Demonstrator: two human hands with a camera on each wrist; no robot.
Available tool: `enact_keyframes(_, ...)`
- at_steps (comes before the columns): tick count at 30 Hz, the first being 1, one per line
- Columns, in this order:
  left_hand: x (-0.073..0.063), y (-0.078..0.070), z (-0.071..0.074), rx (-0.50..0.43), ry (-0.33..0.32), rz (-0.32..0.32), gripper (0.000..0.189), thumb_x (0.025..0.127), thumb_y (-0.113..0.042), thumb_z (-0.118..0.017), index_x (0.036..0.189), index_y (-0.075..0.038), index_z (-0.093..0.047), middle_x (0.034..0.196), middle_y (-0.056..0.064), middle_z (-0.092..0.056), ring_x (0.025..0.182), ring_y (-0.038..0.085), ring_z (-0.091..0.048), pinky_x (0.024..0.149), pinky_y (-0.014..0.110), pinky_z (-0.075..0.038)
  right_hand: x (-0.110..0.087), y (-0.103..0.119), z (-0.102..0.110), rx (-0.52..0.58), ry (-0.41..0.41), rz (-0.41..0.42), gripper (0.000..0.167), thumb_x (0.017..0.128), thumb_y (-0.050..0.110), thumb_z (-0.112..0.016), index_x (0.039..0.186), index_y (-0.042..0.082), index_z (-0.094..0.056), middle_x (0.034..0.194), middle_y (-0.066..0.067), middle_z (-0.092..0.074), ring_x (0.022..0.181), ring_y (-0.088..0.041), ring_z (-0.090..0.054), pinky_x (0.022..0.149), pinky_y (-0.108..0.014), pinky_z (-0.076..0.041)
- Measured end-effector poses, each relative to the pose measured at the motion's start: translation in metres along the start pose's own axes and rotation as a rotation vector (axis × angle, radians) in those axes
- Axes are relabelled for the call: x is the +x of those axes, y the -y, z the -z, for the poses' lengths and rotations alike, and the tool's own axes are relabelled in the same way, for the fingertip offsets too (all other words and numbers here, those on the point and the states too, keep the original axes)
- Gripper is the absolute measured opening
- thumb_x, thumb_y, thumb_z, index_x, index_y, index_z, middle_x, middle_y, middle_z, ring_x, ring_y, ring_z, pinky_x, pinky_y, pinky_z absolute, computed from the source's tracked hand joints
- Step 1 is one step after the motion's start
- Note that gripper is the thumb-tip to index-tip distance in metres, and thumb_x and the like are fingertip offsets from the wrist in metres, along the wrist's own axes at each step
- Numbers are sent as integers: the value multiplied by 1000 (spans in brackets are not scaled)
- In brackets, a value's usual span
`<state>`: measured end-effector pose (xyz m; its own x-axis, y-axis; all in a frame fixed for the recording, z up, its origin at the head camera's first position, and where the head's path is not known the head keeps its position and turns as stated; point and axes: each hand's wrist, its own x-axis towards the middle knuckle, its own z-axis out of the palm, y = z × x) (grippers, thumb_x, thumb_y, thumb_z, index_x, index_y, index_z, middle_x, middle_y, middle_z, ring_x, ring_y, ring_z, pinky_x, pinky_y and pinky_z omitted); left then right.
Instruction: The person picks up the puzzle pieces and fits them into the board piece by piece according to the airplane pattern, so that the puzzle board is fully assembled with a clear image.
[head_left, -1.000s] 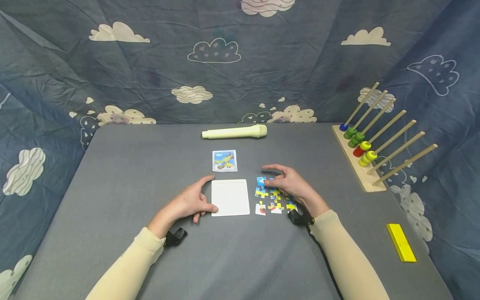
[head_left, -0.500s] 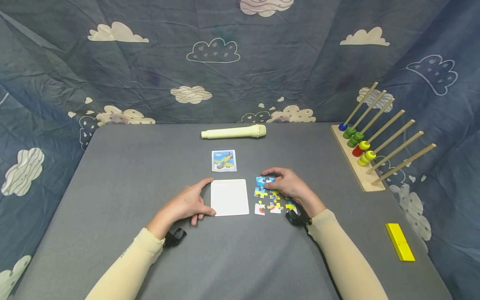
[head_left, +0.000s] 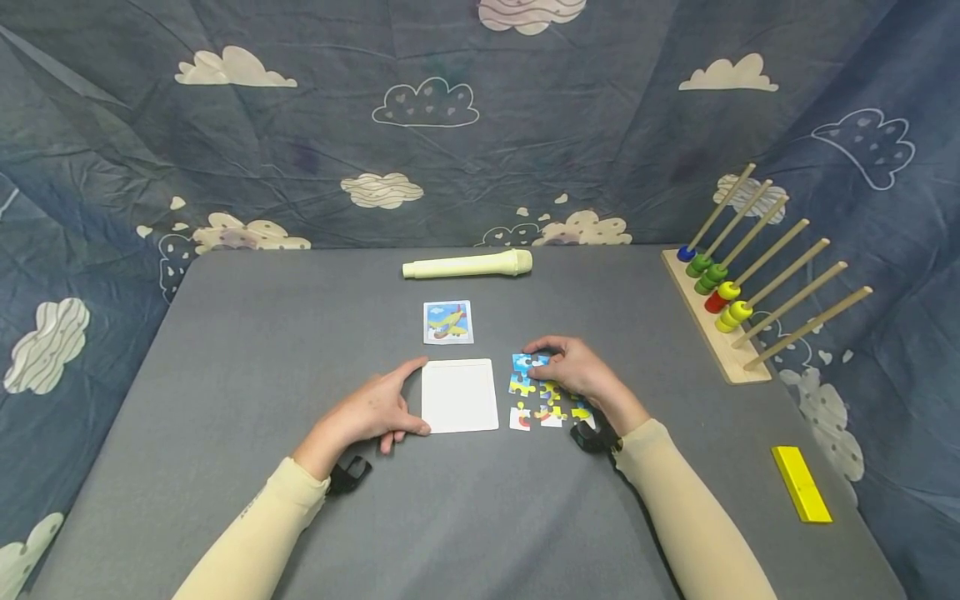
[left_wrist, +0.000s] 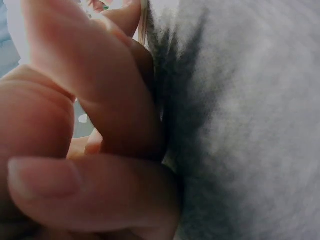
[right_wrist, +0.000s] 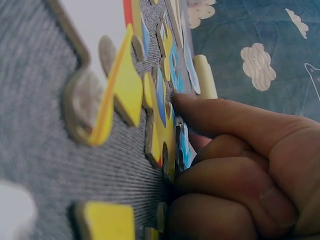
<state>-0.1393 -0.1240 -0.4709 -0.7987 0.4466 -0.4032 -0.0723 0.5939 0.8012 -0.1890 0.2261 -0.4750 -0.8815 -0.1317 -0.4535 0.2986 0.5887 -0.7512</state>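
My left hand (head_left: 375,406) rests at the left edge of a white square puzzle tray (head_left: 460,396). Its index finger reaches the upper left corner and its thumb the lower left one; the other fingers curl beneath the palm. In the head view my right hand (head_left: 585,373) is over the puzzle pieces (head_left: 521,384) right of the tray, thumb and index finger pinching a blue puzzle piece (head_left: 537,360) in the top row. The right wrist view shows yellow and white pieces (right_wrist: 131,92) beside the curled fingers (right_wrist: 215,175). Some pieces are hidden under this hand.
Above the tray lies a picture card (head_left: 448,322) of a yellow plane. A pale yellow toy microphone (head_left: 465,265) lies behind it. A wooden peg stand (head_left: 716,321) with coloured beads is at the right, and a yellow block (head_left: 801,484) lies near the table's right edge.
My right thumb and index finger have closed together around a blue puzzle piece in the top row. The left hand stays at the tray with hardly any movement.
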Motion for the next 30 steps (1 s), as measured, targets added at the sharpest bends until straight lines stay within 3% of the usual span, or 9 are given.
enact_keyframes(13,0,0,-2,22,1,6,110,84,-18,-91,170,-21,-23,56,5,-65,37,13,-60,53,35,-56,-2,-1,-4,-79,-55,70,37,91,23,-83,126,17,-76,77,1,-61,68,-14,-55,65,-29,-46)
enact_keyframes(21,0,-1,-1,15,9,4,111,85,-18,-91,171,-20,-21,56,4,-64,37,13,-60,51,34,-55,-2,-1,-6,-88,-74,108,36,91,19,-82,122,6,-71,67,2,-56,59,-11,-51,56,-26,-42)
enact_keyframes(30,-1,-3,-1,20,9,2,111,85,-18,-90,171,-20,-21,56,4,-64,37,13,-60,50,34,-55,0,-1,-1,32,-44,22,24,95,21,-79,111,5,-71,71,4,-63,60,-9,-52,56,-25,-42)
